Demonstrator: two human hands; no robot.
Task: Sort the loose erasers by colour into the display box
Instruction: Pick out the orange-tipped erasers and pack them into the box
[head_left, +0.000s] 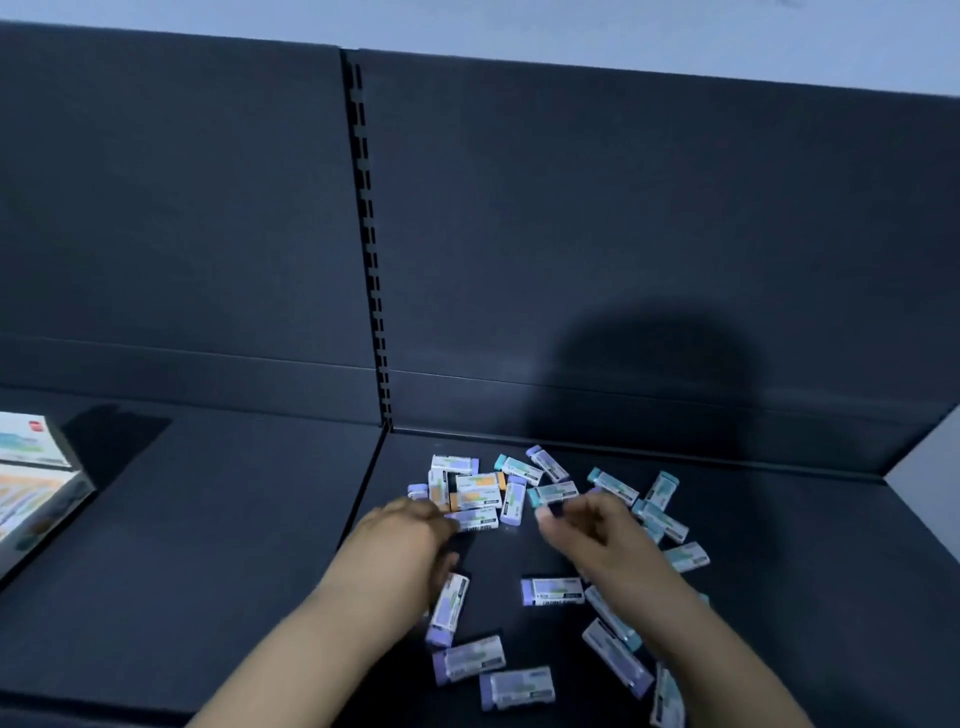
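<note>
Left hand (410, 525): fingers curled down at the near edge of the heap, tips touching or just beside a white-sleeved eraser (475, 521); blur hides the grip, so I cannot tell if it has closed on anything. Right hand (592, 525): thumb and fingers drawn together just beside a teal eraser (553, 493); again I cannot tell whether the grip holds one or is empty. Both hands work the same heap from opposite sides, probably so each can pull out one colour. Loose erasers (511, 501) lie scattered on the dark shelf (234, 545): an orange eraser (480, 491) in the tight cluster between the hands, teal mostly to the right, and purple mostly near the person, a purple eraser (550, 591) lying apart between the forearms. Colours partly grouped already, though this may be chance. The box (31, 499) sits at the far left edge, well apart from the heap, tilted, interior not visible. Judgement: sorting is at an early stage; nothing seen in the box yet.
</note>
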